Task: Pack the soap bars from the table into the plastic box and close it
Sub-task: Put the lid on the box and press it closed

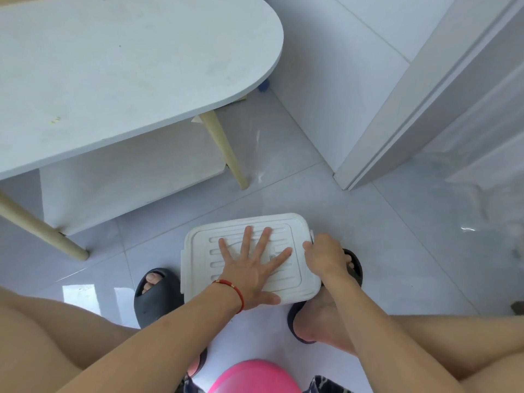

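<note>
We saw the plastic box sitting on the tiled floor, between the person's two feet in dark slippers, with its white ribbed lid already on top. The left hand lay flat on the lid, fingers straight and spread wide, palm pressing down near the middle; a red cord bracelet circled that wrist. The right hand was at the box's right edge, its fingers curled over the rim of the lid and the clasp there, gripping it. We could not tell whether that clasp was fully snapped down, since the hand covered it. No soap bars showed; whatever the box held was hidden under the lid.

The pale bench with its rounded end and light wooden legs stood up and to the left, well apart from the box. A white door frame ran down the right side, and a pink rounded object sat at the bottom edge between the person's knees.
</note>
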A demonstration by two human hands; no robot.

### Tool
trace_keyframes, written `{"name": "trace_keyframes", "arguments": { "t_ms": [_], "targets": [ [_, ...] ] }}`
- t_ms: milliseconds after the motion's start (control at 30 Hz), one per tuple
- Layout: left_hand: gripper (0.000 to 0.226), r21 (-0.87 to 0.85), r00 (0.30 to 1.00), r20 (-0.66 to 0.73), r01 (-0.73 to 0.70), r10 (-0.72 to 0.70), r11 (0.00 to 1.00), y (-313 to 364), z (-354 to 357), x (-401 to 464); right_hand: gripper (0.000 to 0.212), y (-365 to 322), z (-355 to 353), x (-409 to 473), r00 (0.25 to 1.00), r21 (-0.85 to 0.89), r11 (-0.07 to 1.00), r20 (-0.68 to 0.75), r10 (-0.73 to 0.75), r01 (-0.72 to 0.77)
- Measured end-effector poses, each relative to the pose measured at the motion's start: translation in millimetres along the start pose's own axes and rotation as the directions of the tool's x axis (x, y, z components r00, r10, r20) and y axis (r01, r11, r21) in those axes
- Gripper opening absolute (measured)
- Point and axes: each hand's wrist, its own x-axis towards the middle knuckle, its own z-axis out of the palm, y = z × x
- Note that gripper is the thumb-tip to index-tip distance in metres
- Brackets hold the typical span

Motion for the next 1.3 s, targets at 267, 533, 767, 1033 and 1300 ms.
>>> {"name": "trace_keyframes", "arguments": {
  "t_ms": [267,533,767,1033,1300],
  "targets": [
    [0.098,-0.090,0.999,-0.025,-0.042,0.040,0.995,-3.0,3.3,-0.9,0.020,-8.2,20.5,-25.4,0.977,-0.071,0.997,-0.204,-0.055,0.041],
    [0.059,-0.638,0.717,-0.381,0.253,-0.584,0.728,-69.9,9.9,-41.4,0.070,-24.7,39.3,-23.6,0.874,-0.357,0.831,-0.071,-0.481,0.428],
    [0.078,-0.859,0.666,0.465,0.499,-0.584,-0.115,-103.9,22.3,-54.4,0.076,-16.7,59.4,-13.8,0.841,-0.466,0.783,-0.136,-0.523,0.412],
    [0.064,-0.845,0.583,0.397,0.534,-0.709,-0.033,-104.9,10.9,-55.8,0.076,-13.7,67.1,-9.7,0.818,-0.475,0.781,-0.193,-0.541,0.405],
    [0.036,-0.776,0.523,0.170,0.593,-0.835,0.213,-88.8,6.6,-54.5,0.074,-14.8,67.1,-10.9,0.864,-0.508,0.791,-0.159,-0.477,0.343]
  ]
}}
